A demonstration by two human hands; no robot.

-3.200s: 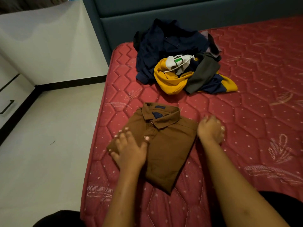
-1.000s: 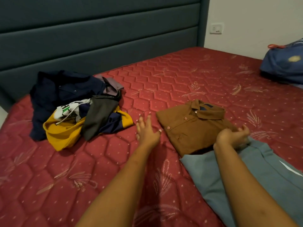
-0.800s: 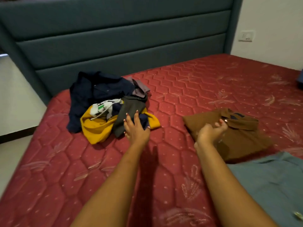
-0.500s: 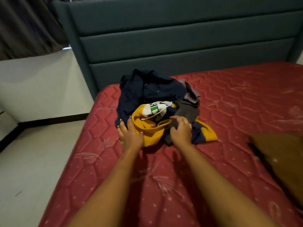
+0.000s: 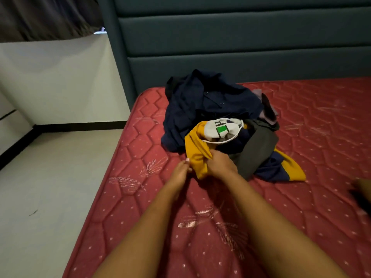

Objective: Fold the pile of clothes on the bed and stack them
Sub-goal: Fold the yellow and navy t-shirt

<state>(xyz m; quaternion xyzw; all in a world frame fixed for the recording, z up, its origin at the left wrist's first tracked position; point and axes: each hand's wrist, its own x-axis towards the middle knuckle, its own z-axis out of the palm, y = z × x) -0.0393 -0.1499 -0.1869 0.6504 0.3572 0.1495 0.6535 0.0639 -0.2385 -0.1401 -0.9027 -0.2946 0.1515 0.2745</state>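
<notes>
The right hand (image 5: 220,166) grips a bunched fold of the yellow garment (image 5: 195,149); the left hand (image 5: 179,173) pinches its edge. The clothes pile (image 5: 210,103) lies on the bed (image 5: 301,197) near the headboard (image 5: 241,37).

Bed: red quilted mattress (image 5: 301,207), teal padded headboard (image 5: 241,37) at 12 o'clock. Pile of clothes (image 5: 220,125) lies directly on the mattress toward 12 o'clock, close to the headboard: navy garment (image 5: 200,103) at the back, yellow-and-navy garment (image 5: 197,151) and dark grey garment (image 5: 259,149) nearer, white piece with green mark (image 5: 220,129) on top. At 3 o'clock, cut by the frame edge, a dark blurred item (image 5: 364,189), not identifiable.
</notes>
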